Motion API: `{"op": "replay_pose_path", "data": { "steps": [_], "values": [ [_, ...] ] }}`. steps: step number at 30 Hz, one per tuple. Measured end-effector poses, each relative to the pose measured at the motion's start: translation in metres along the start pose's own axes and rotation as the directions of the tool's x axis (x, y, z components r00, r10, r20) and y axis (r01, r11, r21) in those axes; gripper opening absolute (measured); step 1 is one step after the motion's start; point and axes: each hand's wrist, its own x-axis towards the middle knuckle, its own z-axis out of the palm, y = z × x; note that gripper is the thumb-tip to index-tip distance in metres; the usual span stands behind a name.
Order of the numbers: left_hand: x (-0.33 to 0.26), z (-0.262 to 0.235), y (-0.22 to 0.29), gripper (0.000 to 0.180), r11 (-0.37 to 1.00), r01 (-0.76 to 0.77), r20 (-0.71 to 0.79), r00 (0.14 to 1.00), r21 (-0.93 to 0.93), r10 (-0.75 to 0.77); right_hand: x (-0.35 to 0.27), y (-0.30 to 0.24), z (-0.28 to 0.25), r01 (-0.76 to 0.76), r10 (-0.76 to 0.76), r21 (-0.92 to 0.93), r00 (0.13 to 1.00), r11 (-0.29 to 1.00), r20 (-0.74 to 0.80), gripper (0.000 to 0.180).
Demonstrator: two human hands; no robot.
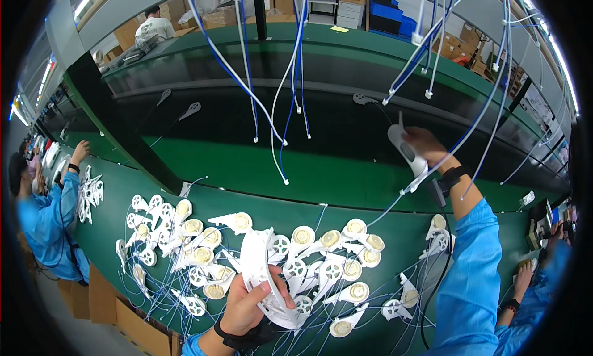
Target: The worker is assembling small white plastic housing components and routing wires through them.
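My left hand [247, 303] is closed around a white curved plastic shell [254, 260], held tilted above the bench with its ribbed hollow side to the right. My right hand [426, 145] reaches out over the dark conveyor belt, its fingers wrapped round a white elongated plastic housing [403, 147]. A pale cable [395, 201] runs from the housing's lower end back to the bench. Beneath and around my left hand lies a loose pile of white plastic arms with round wheel ends [330, 272], some with cream discs, their blue and white wires tangled together.
Connector-tipped cables [272, 121] hang from above, some close to my right arm. A dark green post [117, 121] stands at left. Similar white parts [190, 111] lie on the belt. Co-workers sit at the left [46, 214] and right [525, 282]; a cardboard box [130, 319] is at lower left.
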Motion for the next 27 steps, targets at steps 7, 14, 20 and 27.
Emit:
{"op": "replay_pose_path", "data": {
  "steps": [7, 14, 20, 27],
  "values": [
    [-0.006, 0.0, 0.002, 0.035, 1.0, -0.015, 0.047, 0.999, -0.006, 0.015, -0.005, 0.022, -0.099, 0.223, -0.057, 0.568, 0.954, 0.792, -0.295, 0.019],
    [-0.006, 0.001, 0.001, 0.03, 0.999, -0.042, 0.047, 0.998, -0.002, 0.042, -0.06, 0.031, -0.148, 0.219, -0.219, -0.094, 0.658, 0.971, -0.72, 0.031],
    [-0.004, 0.002, -0.001, 0.029, 1.0, -0.027, 0.073, 0.997, 0.012, 0.026, -0.123, -0.024, -0.096, 0.163, -0.076, 0.102, 0.817, 0.981, -0.572, 0.028],
    [0.001, -0.002, 0.001, 0.028, 0.999, -0.014, 0.054, 0.998, 0.033, 0.012, -0.162, -0.091, -0.052, -0.058, -0.035, 0.197, 0.898, 0.979, 0.438, 0.032]
  ]
}}
